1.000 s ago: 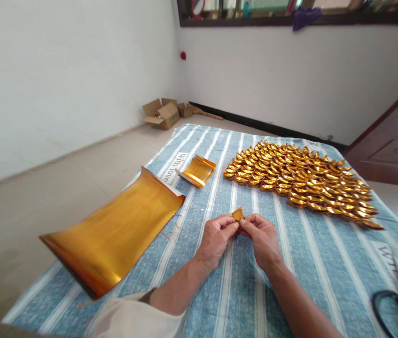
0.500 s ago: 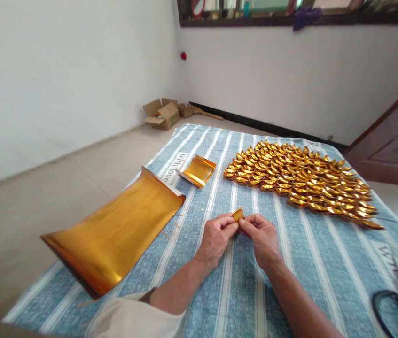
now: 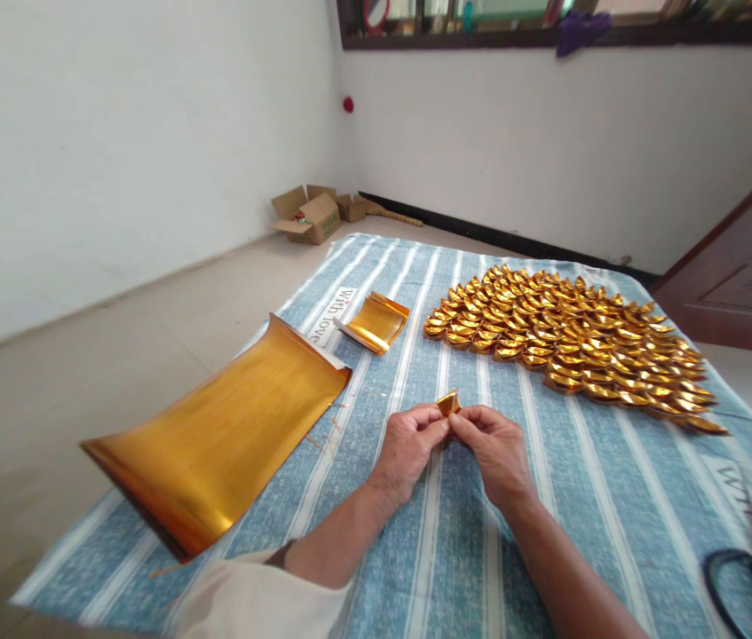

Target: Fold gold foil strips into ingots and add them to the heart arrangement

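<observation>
A small folded piece of gold foil paper (image 3: 447,404) is pinched between my two hands above the striped cloth. My left hand (image 3: 410,444) grips its left side and lower edge, thumb toward me. From the other side my right hand (image 3: 490,445) presses thumb and fingers on it, and the two thumbs nearly meet. The fingers hide its lower part. Rows of folded gold paper ingots (image 3: 568,346) stand beyond my right hand. To the left lie a stack of large gold foil sheets (image 3: 222,435) and a smaller curled stack of gold foil paper (image 3: 376,323).
Black-handled scissors (image 3: 741,577) lie at the near right on the striped tablecloth (image 3: 408,550). Thin gold scraps (image 3: 332,430) are scattered beside the large sheets. Open cardboard boxes (image 3: 312,219) sit on the floor by the wall.
The foil piece has tilted slightly between my fingers, and my right thumb has shifted a little left. Both hands keep their hold in nearly the same place.
</observation>
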`<state>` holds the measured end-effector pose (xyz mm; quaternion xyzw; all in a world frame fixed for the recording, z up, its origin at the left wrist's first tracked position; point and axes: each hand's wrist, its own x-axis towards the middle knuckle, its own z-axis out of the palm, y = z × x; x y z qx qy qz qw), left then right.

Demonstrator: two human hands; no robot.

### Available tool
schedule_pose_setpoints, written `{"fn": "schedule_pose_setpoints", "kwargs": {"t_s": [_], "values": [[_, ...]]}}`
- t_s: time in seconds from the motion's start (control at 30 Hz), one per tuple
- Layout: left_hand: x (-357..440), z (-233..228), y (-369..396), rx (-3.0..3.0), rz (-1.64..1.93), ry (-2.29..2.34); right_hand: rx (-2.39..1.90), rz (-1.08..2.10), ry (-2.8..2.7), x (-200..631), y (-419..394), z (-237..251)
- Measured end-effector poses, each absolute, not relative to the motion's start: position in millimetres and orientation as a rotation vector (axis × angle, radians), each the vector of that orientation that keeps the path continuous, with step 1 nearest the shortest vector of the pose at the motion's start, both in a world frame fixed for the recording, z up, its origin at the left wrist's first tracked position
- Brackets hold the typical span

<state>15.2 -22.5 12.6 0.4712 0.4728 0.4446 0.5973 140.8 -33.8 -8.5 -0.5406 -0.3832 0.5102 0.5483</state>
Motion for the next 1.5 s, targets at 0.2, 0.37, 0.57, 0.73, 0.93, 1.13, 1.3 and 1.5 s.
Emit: {"fn": "schedule_pose_setpoints", "kwargs": {"t_s": [0.2, 0.37, 0.57, 0.73, 0.93, 1.13, 1.3, 1.5], "values": [[16, 10, -22, 0.936, 1.009, 1.099, -1.232, 1.218, -0.977, 142, -34, -15], [16, 5, -20, 0.889, 1.017, 1.064, -1.219, 1.181, -1.041, 141, -33, -18], [14, 4, -19, 0.856, 0.993, 1.030, -1.238, 1.159, -1.117, 142, -31, -21], [14, 5, -19, 0.834, 0.987, 1.001, -1.247, 1.138, -1.126, 142, -32, -21], [13, 5, -18, 0.807, 0.973, 0.979, -1.241, 1.151, -1.108, 142, -32, -21], [13, 4, -17, 0.841, 0.949, 1.035, -1.245, 1.127, -1.093, 140, -33, -20], [13, 5, -17, 0.826, 0.959, 1.055, -1.272, 1.098, -1.114, 139, -34, -15], [13, 3, -17, 0.810, 0.953, 1.052, -1.312, 1.059, -1.141, 138, -35, -10]]}}
